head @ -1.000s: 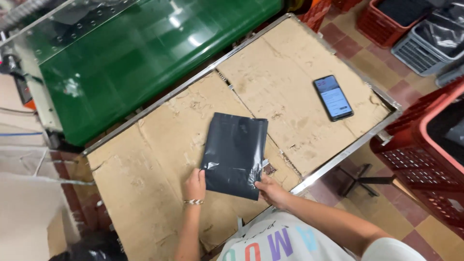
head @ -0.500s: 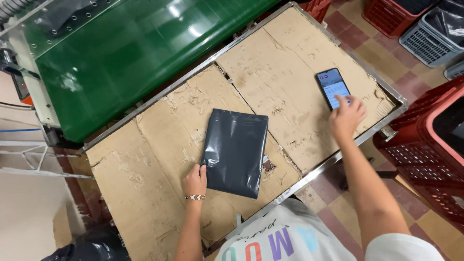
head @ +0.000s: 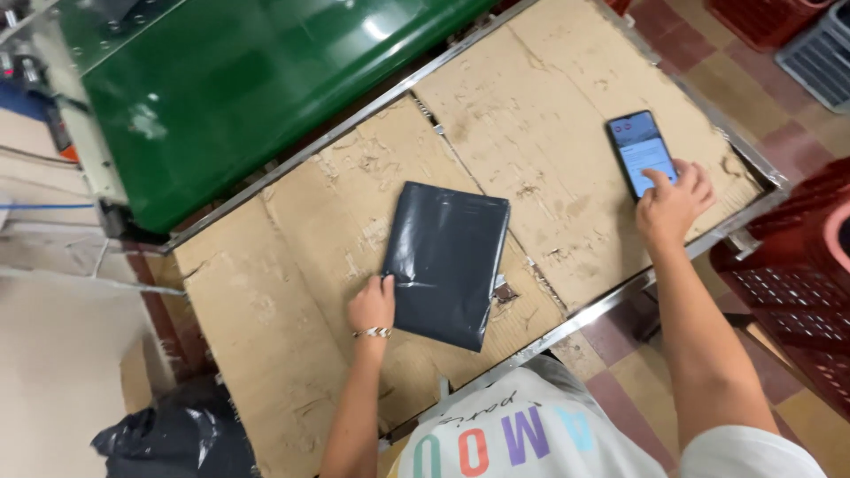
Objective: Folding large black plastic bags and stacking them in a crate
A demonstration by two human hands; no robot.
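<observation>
dark grey mailer bag [head: 447, 258] lying flat near the middle of the bench [head: 266, 292], on worn brown cardboard sheets inside a metal rim. green conveyor machine [head: 239, 80] along the far edge of the bench, well apart from the bag. red plastic crate [head: 797, 292] on the tiled floor to the right, beside the bench corner. black rubbish bag [head: 181, 434] down at the lower left, on the floor. left hand [head: 372, 305] resting open, fingertips pressing the bag's near left edge, beaded bracelet [head: 373, 333] at the wrist. right hand [head: 673, 205] loosely curled, index finger out and touching the screen of a smartphone [head: 639, 150] lying face up near the bench's right corner, well apart from the bag.
</observation>
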